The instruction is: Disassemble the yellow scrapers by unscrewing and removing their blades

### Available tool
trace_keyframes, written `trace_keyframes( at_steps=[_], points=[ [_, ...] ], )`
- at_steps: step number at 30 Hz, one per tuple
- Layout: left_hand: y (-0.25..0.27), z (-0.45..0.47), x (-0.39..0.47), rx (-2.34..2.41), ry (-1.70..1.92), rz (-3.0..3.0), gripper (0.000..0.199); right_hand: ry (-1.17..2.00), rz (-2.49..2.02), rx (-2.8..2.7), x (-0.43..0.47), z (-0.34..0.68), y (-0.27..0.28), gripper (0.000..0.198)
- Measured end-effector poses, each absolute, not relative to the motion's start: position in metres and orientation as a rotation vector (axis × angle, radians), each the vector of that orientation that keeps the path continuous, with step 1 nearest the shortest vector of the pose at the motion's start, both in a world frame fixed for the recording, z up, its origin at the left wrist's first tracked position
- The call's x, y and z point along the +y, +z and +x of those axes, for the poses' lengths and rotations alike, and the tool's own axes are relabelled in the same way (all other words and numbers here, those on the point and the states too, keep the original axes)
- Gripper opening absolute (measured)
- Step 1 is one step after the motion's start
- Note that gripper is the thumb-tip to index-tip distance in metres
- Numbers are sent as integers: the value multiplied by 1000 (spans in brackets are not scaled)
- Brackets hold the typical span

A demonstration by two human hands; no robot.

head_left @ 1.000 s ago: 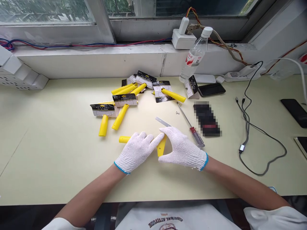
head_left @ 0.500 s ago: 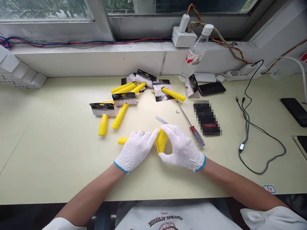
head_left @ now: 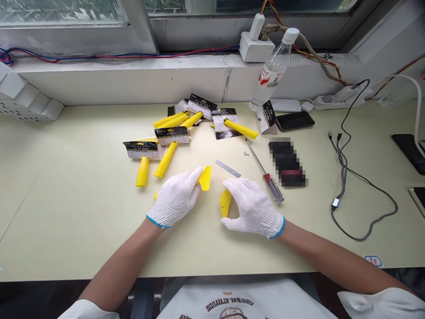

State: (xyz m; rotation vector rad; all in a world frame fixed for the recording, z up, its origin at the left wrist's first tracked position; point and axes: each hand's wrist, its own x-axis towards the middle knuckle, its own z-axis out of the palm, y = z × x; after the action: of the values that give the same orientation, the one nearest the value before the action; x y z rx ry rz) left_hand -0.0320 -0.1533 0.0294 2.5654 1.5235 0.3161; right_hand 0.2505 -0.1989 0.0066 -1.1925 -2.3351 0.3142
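Pale tabletop beneath a window: the yellow scraper and its cover plate, together half a second earlier, now stand apart. The left hand wraps its fingers around the scraper; the right hand pinches the plate between thumb and fingers. A loose metal blade lies just beyond, so the tool appears fully separated.

Open left, cluttered ahead
Free to pass along left of counter; blocked ahead by metal strip and yellow handles, rightward by screwdriver.
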Motion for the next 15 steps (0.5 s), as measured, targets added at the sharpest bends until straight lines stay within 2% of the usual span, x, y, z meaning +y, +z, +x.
trace_keyframes(
  at_steps=[3,5,10,15],
  points=[
    [31,-34,-151,1553,337,2500,48,363,-1206,-2336,-192,243,8,98],
    [32,-35,-150,1586,327,2468,46,370,-1189,-2341,-187,246,16,95],
    [35,-37,-149,1608,300,2370,43,529,-1259,-2424,-178,270,39,36],
    [45,-37,-147,1560,293,2208,34,488,-1503,-2563,-179,268,25,2]
  ],
)
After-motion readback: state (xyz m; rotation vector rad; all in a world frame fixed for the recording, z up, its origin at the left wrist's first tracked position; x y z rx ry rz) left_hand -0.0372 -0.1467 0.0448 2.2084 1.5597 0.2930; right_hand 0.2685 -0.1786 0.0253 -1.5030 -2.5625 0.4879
